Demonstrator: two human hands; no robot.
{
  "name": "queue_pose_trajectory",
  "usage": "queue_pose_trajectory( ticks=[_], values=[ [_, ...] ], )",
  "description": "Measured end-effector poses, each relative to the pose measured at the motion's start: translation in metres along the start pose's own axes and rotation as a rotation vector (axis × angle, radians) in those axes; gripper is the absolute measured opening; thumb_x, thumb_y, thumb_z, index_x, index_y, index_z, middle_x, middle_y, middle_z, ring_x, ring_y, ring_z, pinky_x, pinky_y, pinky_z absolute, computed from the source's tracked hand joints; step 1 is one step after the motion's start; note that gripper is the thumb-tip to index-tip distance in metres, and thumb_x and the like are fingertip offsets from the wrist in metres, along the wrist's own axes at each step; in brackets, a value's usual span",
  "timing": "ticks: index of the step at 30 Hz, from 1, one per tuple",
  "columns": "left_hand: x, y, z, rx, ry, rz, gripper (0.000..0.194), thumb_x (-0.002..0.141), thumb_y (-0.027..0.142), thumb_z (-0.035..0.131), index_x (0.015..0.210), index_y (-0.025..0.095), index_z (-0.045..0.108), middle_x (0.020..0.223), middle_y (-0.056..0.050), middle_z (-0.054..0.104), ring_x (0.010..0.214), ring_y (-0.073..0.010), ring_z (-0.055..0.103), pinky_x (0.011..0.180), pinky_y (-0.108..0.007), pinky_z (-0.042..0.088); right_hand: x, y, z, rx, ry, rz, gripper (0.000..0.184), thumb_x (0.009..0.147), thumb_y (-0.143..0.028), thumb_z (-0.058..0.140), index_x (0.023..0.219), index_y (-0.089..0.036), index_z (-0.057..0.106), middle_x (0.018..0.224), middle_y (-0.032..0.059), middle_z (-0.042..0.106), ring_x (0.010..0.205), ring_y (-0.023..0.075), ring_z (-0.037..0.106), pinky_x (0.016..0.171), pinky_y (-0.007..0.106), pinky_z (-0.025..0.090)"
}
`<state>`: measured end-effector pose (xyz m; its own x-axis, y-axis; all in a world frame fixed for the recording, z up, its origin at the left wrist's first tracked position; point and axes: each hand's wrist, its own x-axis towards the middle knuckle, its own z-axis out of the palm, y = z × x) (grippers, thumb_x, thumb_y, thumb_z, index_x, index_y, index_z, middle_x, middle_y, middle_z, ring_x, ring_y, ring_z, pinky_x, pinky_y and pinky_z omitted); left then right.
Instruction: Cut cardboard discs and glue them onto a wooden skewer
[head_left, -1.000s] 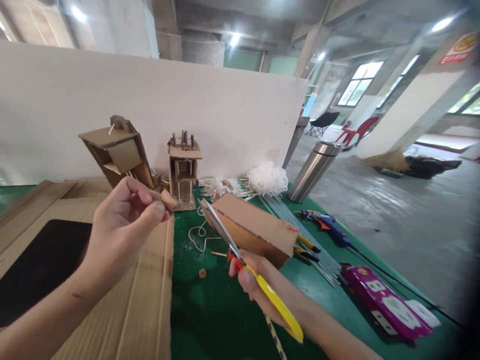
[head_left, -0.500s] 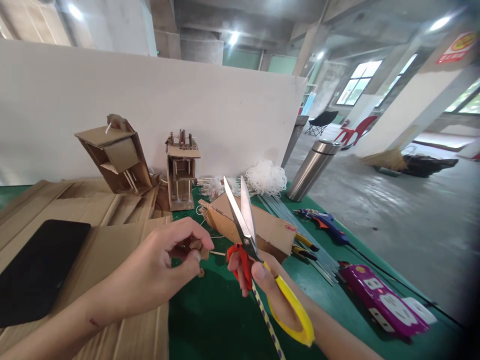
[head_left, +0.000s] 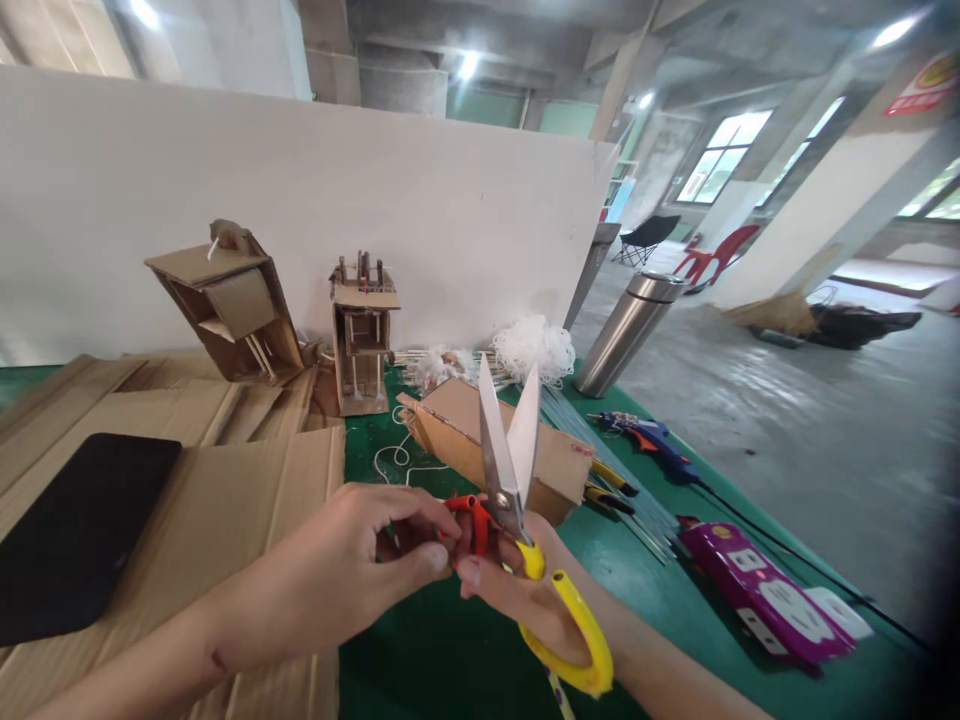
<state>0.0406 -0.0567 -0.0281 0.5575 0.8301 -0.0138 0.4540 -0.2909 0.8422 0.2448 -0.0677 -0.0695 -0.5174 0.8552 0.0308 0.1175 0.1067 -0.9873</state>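
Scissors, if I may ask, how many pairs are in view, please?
1: the scissors in the right hand, blades spread apart. Others could be hidden.

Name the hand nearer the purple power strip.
Right: the right hand is left of the purple power strip; the left hand is farther left, beside the red scissor handle.

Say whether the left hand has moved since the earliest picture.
Yes: the left hand has moved rightward and lower in view, from over the cardboard sheet to across its right edge, close to the scissors.
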Motion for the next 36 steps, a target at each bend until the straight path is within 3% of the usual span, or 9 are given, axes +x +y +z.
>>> queue_pose_trajectory(
  ticks=[5,11,14,16,24,27,29,31,36],
  values=[
    [-0.001,-0.004,0.011,-0.189,-0.056,-0.076,0.003,0.089,0.024,0.056,0.091,0.023,0.057,0.085,0.001,0.068,0.077,-0.0152,0.064,0.072,-0.028,0.052,0.002,0.002,0.007,0.089,0.015,0.066,0.034,0.082,-0.047,0.068,0.077,-0.018,0.052,0.070,-0.0009,0.054,0.067,0.0142,0.054,0.062,0.027,0.048],
    [-0.001,-0.008,0.022,-0.337,-0.006,0.010,0.026,0.089,0.018,0.055,0.111,0.026,0.047,0.098,0.000,0.065,0.089,-0.0154,0.065,0.082,-0.032,0.054,0.008,0.009,0.010,0.227,0.144,0.033,0.043,0.081,-0.057,0.064,0.071,-0.018,0.051,0.062,-0.0020,0.051,0.056,0.0118,0.052,0.055,0.026,0.051],
    [0.002,-0.013,0.026,-0.321,0.122,0.055,0.009,0.092,0.021,0.052,0.101,0.025,0.054,0.093,-0.001,0.067,0.087,-0.0160,0.066,0.081,-0.032,0.054,0.010,0.014,0.007,0.284,0.206,0.021,0.039,0.084,-0.054,0.063,0.072,-0.017,0.056,0.057,-0.0022,0.053,0.052,0.0125,0.054,0.055,0.028,0.053],
    [0.002,-0.013,0.026,-0.272,0.174,0.090,0.009,0.094,0.022,0.050,0.094,0.023,0.059,0.093,-0.003,0.068,0.090,-0.0172,0.066,0.083,-0.032,0.054,0.011,0.016,0.006,0.338,0.218,0.033,0.035,0.083,-0.050,0.065,0.075,-0.017,0.057,0.056,-0.0027,0.055,0.051,0.0131,0.056,0.055,0.029,0.053],
    [0.002,-0.009,0.023,-0.251,0.186,0.081,0.012,0.091,0.023,0.053,0.094,0.022,0.064,0.096,-0.004,0.069,0.090,-0.0172,0.067,0.082,-0.030,0.056,0.008,0.014,0.005,0.251,0.113,0.034,0.039,0.086,-0.053,0.061,0.076,-0.016,0.057,0.059,-0.0010,0.056,0.054,0.0133,0.057,0.058,0.029,0.052],
    [0.005,-0.007,0.012,-0.229,0.277,0.084,0.013,0.089,0.023,0.055,0.095,0.022,0.066,0.093,-0.003,0.070,0.082,-0.0161,0.066,0.075,-0.028,0.056,0.006,0.013,0.004,0.187,0.091,0.030,0.044,0.087,-0.059,0.055,0.079,-0.016,0.057,0.058,-0.0016,0.053,0.050,0.0122,0.052,0.051,0.027,0.046],
    [0.005,-0.003,-0.003,-0.192,0.364,0.066,0.013,0.087,0.025,0.058,0.095,0.022,0.067,0.084,-0.002,0.069,0.076,-0.0160,0.065,0.066,-0.025,0.055,0.003,0.010,0.001,0.066,0.085,0.008,0.049,0.089,-0.064,0.048,0.081,-0.016,0.054,0.063,-0.0019,0.049,0.052,0.0106,0.047,0.050,0.025,0.040],
    [0.004,0.003,-0.020,-0.145,0.455,0.087,0.016,0.085,0.027,0.060,0.098,0.024,0.068,0.087,-0.003,0.070,0.072,-0.0161,0.064,0.060,-0.024,0.054,0.001,0.005,-0.004,-0.055,0.034,0.004,0.049,0.090,-0.066,0.045,0.085,-0.017,0.051,0.069,-0.0025,0.045,0.056,0.0098,0.041,0.050,0.023,0.035],
    [-0.007,0.017,-0.057,0.020,0.664,0.162,0.021,0.079,0.029,0.066,0.099,0.027,0.071,0.077,-0.001,0.068,0.071,-0.0179,0.063,0.063,-0.024,0.054,-0.003,-0.006,-0.017,-0.288,-0.120,0.049,0.043,0.095,-0.061,0.038,0.090,-0.019,0.047,0.074,-0.0021,0.042,0.060,0.0110,0.038,0.052,0.024,0.033]
  ],
)
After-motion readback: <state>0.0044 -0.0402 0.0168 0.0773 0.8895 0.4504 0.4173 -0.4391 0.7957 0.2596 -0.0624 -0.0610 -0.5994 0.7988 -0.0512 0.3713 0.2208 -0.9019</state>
